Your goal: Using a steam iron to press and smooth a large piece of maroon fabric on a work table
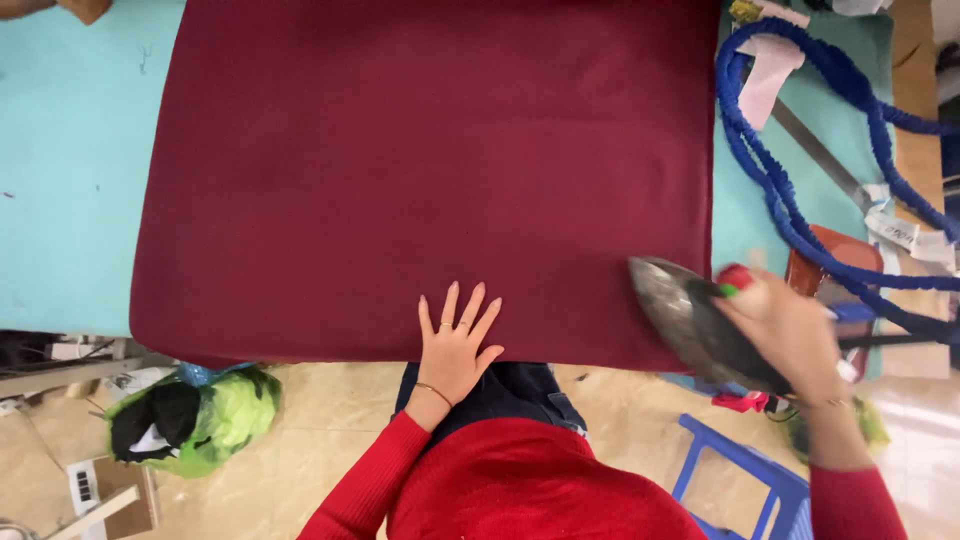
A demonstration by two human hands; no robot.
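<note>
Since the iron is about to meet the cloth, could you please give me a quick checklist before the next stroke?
1. Maroon fabric lies flat on the turquoise table: ok.
2. Left hand pins the near edge, apart from the iron: ok.
3. Right hand grips the iron's handle: ok.
4. Blue cord off the fabric: ok.
5. Iron heated: cannot tell.

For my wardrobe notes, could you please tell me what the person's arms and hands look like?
Both arms wear long red knit sleeves. The left hand is bare, with rings on two fingers and a thin bracelet at the wrist. The right hand is bare too, with a thin bracelet; it is blurred.
</note>
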